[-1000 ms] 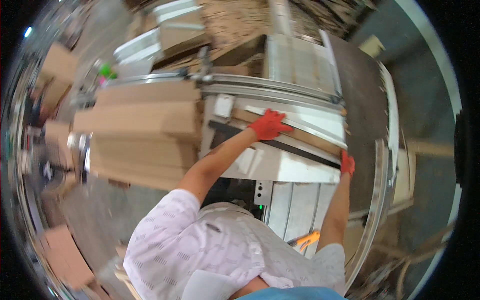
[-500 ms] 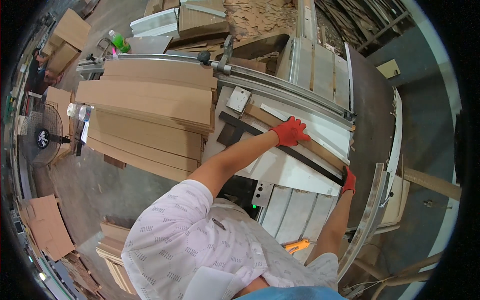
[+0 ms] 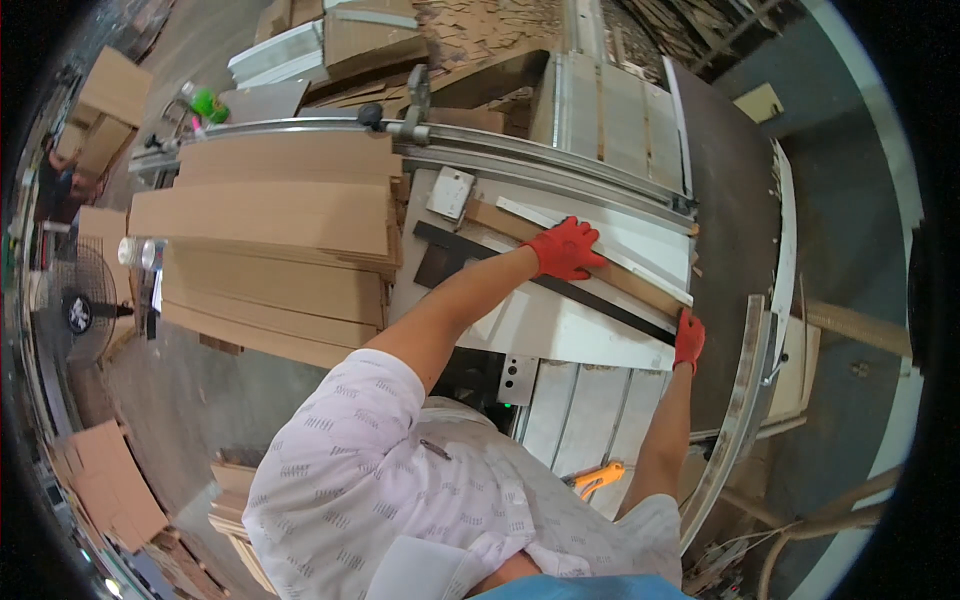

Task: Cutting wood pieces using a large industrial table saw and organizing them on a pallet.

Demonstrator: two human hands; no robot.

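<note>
My left hand (image 3: pixel 565 248), in a red glove, lies over a narrow brown board strip (image 3: pixel 640 289), its fingers spread on top. At the strip's right end, my right hand (image 3: pixel 689 340), also red-gloved, has its fingers bent around the corner; the fingertips are partly hidden. A thin white strip (image 3: pixel 520 211) runs along the far side of the brown one. On the near side is a long dark bar (image 3: pixel 610 312) with a short dark cross-piece. All of these rest on a white board (image 3: pixel 580 338) on the machine table. A small white block (image 3: pixel 450 192) stands by the brown strip's left end.
Stacked brown boards (image 3: pixel 270 220) fill the table's left side. A metal rail (image 3: pixel 560 157) with a clamp (image 3: pixel 415 105) crosses behind. A yellow-orange cutter (image 3: pixel 598 480) lies near my right forearm. Farther left are a fan (image 3: pixel 80 310) and a green bottle (image 3: pixel 207 104).
The whole view has shifted, so the table appears slightly farther left and higher. Both hands keep nearly the same places on the brown strip.
</note>
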